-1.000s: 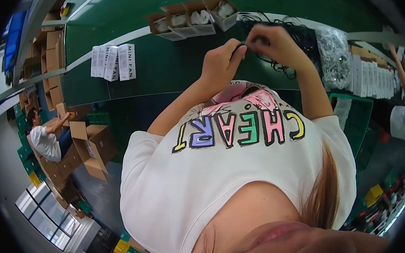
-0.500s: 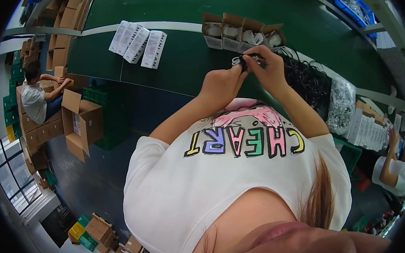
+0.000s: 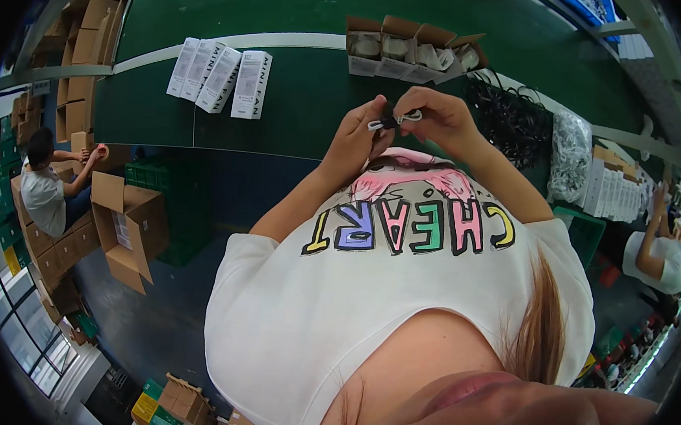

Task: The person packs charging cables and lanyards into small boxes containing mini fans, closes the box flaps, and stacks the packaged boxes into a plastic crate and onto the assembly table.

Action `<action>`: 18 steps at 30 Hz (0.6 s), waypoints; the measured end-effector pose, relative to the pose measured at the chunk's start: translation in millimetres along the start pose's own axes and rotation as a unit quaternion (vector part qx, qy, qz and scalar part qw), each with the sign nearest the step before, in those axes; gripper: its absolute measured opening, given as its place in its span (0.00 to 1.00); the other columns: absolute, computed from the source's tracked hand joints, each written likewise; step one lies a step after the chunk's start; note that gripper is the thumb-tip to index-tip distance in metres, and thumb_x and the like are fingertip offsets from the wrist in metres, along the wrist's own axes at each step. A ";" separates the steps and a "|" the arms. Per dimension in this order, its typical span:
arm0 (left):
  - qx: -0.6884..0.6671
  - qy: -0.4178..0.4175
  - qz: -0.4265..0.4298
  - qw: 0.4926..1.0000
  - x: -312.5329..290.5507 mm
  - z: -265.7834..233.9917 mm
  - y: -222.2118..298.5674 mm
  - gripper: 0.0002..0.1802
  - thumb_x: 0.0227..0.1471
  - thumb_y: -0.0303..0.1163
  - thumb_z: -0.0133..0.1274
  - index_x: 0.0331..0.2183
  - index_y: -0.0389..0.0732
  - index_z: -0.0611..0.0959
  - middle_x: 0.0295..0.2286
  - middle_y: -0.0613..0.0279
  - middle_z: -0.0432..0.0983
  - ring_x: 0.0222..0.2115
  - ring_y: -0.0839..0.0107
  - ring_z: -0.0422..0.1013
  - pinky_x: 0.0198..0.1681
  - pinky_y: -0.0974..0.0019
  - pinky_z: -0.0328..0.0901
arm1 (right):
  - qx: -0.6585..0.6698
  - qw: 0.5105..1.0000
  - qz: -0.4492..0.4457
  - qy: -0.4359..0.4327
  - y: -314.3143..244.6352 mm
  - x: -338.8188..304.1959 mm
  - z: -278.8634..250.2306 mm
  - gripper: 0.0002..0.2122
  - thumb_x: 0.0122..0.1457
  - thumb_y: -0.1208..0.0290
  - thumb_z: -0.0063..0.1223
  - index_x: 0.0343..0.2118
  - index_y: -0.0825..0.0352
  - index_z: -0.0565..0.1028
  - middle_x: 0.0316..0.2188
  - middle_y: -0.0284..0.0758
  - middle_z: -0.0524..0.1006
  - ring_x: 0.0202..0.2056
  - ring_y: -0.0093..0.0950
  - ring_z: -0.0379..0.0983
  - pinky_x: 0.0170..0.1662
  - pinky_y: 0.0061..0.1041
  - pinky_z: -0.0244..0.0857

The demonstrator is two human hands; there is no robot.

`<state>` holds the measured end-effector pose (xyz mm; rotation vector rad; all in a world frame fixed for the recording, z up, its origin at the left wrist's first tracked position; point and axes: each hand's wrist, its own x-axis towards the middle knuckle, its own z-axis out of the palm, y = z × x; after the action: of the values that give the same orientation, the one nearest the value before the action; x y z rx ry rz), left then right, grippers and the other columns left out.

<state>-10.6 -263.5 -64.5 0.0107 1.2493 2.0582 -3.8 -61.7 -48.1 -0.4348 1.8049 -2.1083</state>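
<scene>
Cable (image 3: pixel 388 121), small, black and white, bundled: is being held between the two hands, near the table edge.
White cartons (image 3: pixel 217 80), four: are lying side by side on the green table (image 3: pixel 292 82), showing bold dark lettering and finer print.
Left hand (image 3: pixel 355 138): is clamping the cable's dark middle between thumb and fingers.
White shirt (image 3: pixel 378 297): is bearing large multicoloured capitals.
Open boxes (image 3: pixel 401 68), four: are standing beyond the hands.
Right hand (image 3: pixel 440 119): is curling at the cable's white loop; whether pinching, cannot tell.
Black cords (image 3: pixel 512 125): are lying heaped.
</scene>
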 end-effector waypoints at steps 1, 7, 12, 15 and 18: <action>-0.047 -0.029 -0.023 0.998 -0.8 -4.1 3.1 0.19 0.67 0.46 0.41 0.30 0.42 0.72 0.15 0.73 0.61 0.14 0.84 0.55 0.17 0.78 0.47 | -0.238 0.961 -0.139 0.026 1.7 6.2 4.6 0.12 0.54 0.87 0.56 0.41 0.67 0.76 0.42 0.36 0.75 0.41 0.23 0.74 0.38 0.19 0.68; -0.031 -0.049 -0.006 0.998 26.1 -39.1 0.9 0.15 0.64 0.44 0.44 0.37 0.40 0.73 0.22 0.66 0.68 0.19 0.79 0.62 0.22 0.75 0.57 | -0.059 0.993 -0.079 0.066 15.0 28.0 10.7 0.11 0.55 0.87 0.55 0.40 0.68 0.74 0.41 0.34 0.76 0.43 0.22 0.72 0.46 0.20 0.67; 0.350 0.225 0.299 0.859 111.7 -102.6 29.6 0.28 0.47 0.40 0.65 0.48 0.39 0.75 0.34 0.58 0.77 0.34 0.71 0.73 0.36 0.71 0.68 | -0.083 0.987 -0.042 0.132 38.1 57.7 -26.7 0.08 0.55 0.83 0.57 0.39 0.69 0.75 0.38 0.30 0.77 0.44 0.18 0.72 0.50 0.19 0.65; 0.476 -0.014 0.160 0.865 170.6 -137.6 47.5 0.22 0.49 0.32 0.62 0.46 0.38 0.78 0.39 0.58 0.78 0.36 0.70 0.73 0.38 0.67 0.68 | -0.121 0.982 -0.038 0.140 49.4 81.3 -27.7 0.08 0.55 0.81 0.58 0.38 0.68 0.76 0.37 0.28 0.77 0.41 0.19 0.73 0.48 0.21 0.66; 0.607 -0.173 0.078 0.771 195.4 -143.0 62.4 0.19 0.46 0.30 0.62 0.43 0.41 0.80 0.35 0.58 0.80 0.36 0.67 0.75 0.40 0.65 0.68 | -0.217 0.963 -0.063 0.147 56.5 95.3 -22.9 0.08 0.54 0.81 0.59 0.38 0.66 0.76 0.36 0.30 0.78 0.39 0.23 0.74 0.46 0.23 0.68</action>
<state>-241.8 -278.0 -158.6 1.0557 2.1165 0.9264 -96.5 -91.2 -105.8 -0.3607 2.4887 -1.9267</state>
